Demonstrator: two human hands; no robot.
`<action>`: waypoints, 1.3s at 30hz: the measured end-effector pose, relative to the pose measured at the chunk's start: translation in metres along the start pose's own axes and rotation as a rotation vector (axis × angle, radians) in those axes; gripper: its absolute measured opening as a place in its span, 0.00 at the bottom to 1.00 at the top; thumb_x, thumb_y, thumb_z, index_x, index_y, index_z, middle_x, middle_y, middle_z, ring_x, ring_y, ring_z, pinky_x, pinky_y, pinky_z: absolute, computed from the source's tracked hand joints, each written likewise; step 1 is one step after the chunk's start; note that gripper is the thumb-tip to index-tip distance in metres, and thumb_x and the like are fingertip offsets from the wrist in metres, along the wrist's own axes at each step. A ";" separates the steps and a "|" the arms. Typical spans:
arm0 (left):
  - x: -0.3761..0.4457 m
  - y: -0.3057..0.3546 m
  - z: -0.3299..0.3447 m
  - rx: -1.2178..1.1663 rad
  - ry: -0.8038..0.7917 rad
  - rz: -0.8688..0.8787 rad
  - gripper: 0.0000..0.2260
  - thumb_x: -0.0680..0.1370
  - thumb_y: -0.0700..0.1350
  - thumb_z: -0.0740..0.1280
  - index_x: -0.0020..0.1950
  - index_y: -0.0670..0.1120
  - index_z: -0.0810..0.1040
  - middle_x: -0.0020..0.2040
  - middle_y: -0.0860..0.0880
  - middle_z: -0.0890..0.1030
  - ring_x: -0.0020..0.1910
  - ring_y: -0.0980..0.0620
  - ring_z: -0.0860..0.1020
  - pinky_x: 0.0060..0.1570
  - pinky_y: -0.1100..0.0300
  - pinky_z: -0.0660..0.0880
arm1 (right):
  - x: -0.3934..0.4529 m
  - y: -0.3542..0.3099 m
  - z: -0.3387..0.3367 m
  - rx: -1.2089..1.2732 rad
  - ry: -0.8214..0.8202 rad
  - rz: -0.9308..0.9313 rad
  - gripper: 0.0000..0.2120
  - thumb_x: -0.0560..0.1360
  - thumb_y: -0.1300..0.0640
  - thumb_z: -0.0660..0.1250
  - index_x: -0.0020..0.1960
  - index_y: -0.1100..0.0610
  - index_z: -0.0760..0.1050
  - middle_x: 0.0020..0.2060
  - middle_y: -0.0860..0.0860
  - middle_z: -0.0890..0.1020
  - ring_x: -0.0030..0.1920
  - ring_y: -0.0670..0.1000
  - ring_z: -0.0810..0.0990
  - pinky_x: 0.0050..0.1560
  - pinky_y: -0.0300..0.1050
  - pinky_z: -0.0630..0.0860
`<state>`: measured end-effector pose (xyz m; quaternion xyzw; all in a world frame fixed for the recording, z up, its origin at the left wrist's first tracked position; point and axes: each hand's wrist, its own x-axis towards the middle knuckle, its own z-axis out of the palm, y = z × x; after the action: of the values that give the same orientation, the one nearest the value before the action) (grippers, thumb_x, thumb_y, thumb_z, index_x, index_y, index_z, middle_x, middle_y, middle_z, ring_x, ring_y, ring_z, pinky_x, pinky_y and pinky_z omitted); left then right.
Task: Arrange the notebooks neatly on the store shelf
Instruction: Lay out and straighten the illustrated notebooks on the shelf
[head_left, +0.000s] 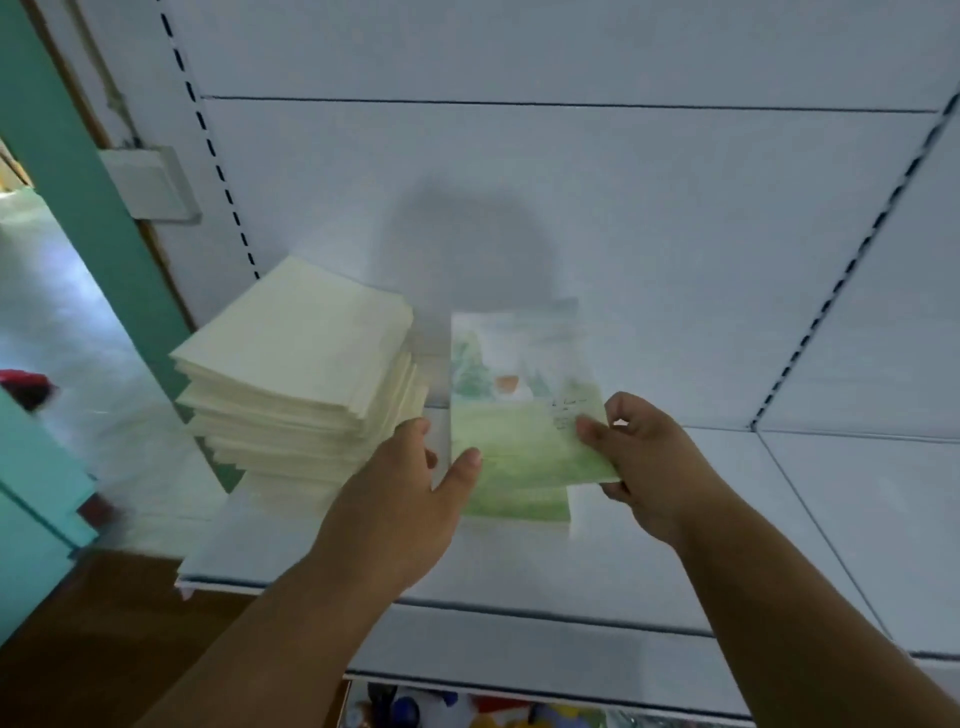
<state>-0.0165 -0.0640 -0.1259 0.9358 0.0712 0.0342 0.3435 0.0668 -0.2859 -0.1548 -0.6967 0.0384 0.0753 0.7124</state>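
Notebook with a green painted-meadow cover (524, 415) sits tilted atop a short pile just right of the tall cream notebook stack (296, 374) on the white metal shelf (519, 571). Right hand (644, 462) pinches its right edge; left hand (410, 493), fingers loosely spread, touches its left edge.

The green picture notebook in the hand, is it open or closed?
Closed. The green notebook shows only its painted cover, no inside pages, as the right hand pinches its corner above another one lying on the shelf.

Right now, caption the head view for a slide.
Right hand holds a green notebook over the shelf; open left hand alongside.
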 end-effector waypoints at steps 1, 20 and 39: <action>-0.001 0.002 0.001 -0.143 -0.014 0.002 0.19 0.78 0.62 0.60 0.65 0.54 0.69 0.53 0.57 0.80 0.44 0.53 0.82 0.48 0.53 0.78 | -0.010 -0.010 0.005 0.062 -0.078 -0.031 0.14 0.78 0.58 0.70 0.44 0.64 0.66 0.38 0.60 0.74 0.26 0.47 0.70 0.22 0.37 0.62; 0.044 -0.039 -0.049 -0.694 -0.043 0.142 0.02 0.81 0.44 0.64 0.51 0.52 0.75 0.31 0.45 0.81 0.25 0.46 0.77 0.26 0.56 0.73 | 0.036 0.066 0.055 -1.069 0.317 0.274 0.26 0.72 0.37 0.70 0.59 0.55 0.71 0.48 0.50 0.76 0.48 0.52 0.75 0.49 0.47 0.75; 0.042 0.035 0.007 -0.529 -0.361 0.444 0.04 0.81 0.50 0.63 0.54 0.57 0.70 0.47 0.57 0.80 0.41 0.53 0.82 0.40 0.53 0.79 | -0.102 -0.014 0.009 0.461 0.462 -0.186 0.10 0.84 0.54 0.58 0.48 0.57 0.75 0.39 0.56 0.80 0.30 0.52 0.71 0.26 0.41 0.65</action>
<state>0.0295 -0.0885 -0.1084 0.7983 -0.2061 -0.0405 0.5644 -0.0316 -0.2826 -0.1250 -0.5165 0.1510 -0.1602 0.8275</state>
